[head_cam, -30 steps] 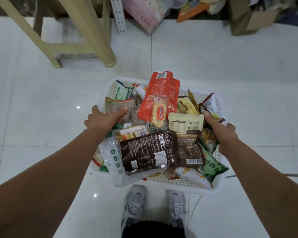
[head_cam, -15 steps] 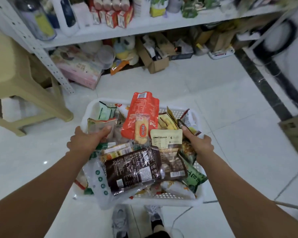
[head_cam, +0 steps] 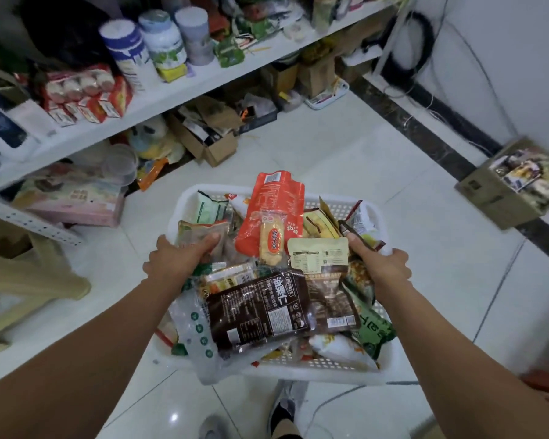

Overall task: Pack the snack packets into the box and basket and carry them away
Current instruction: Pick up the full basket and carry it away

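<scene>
Basket of white perforated plastic [head_cam: 336, 202], heaped with snack packets [head_cam: 319, 258], carried clear of the floor between both hands; left hand [head_cam: 171, 261] curled over the left rim, thumb down on a beige packet [head_cam: 197, 231]; right hand [head_cam: 381, 264] wrapped round the right rim; long axis apparently pointing forward; brown cardboard box [head_cam: 488, 193] of packets ahead-right, nearer the right hand; legible only "油栗仁" on the dark brown glossy packet [head_cam: 260, 315].

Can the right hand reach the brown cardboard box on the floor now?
Probably not: the right hand holds the white perforated plastic basket, and the brown cardboard box sits apart by the wall.
</scene>
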